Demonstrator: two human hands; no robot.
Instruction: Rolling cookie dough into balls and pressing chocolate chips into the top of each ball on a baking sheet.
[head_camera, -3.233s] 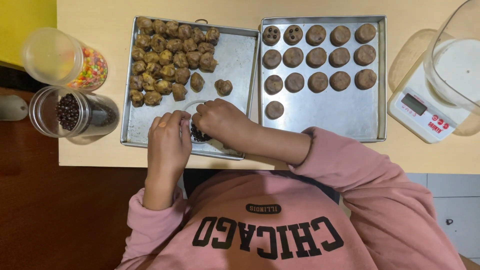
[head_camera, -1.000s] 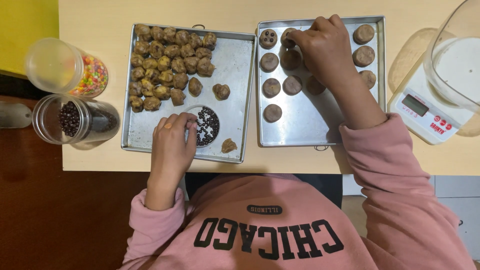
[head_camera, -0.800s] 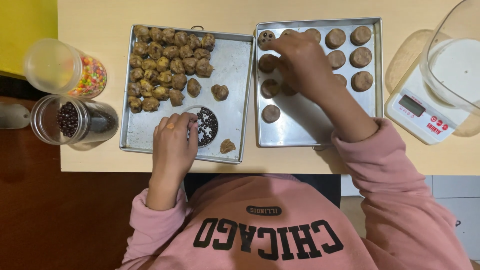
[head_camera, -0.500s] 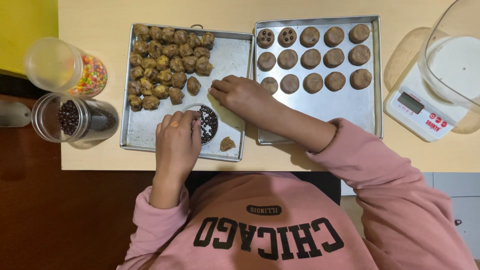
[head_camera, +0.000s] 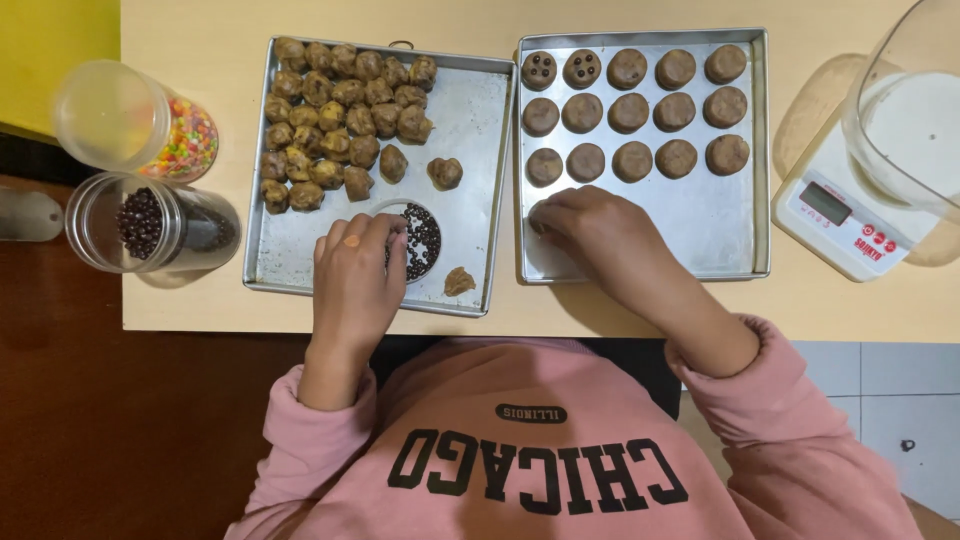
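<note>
I'm holding my left hand (head_camera: 355, 275) curled over the rim of the small bowl of chocolate chips (head_camera: 418, 240) in the left tray (head_camera: 470, 150), fingers bent and gripping it steady. My right hand (head_camera: 590, 225) is lying in the right tray (head_camera: 720, 215), fingers curled down at the front left corner of the flattened cookie rounds (head_camera: 630, 105); I cannot tell if it's pinching anything (fingertips are hidden). The rough dough balls (head_camera: 340, 110) are piling at the far left of the left tray, and a loose scrap (head_camera: 459, 281) is sitting by the bowl. Risks as I'm judging them: my sleeve dragging across the tray edge, the bowl tipping if I'm leaning on it, chips scattering. The two jars (head_camera: 150, 180) are lying on their sides at the desk (head_camera: 700, 310) edge and could be rolling off.
</note>
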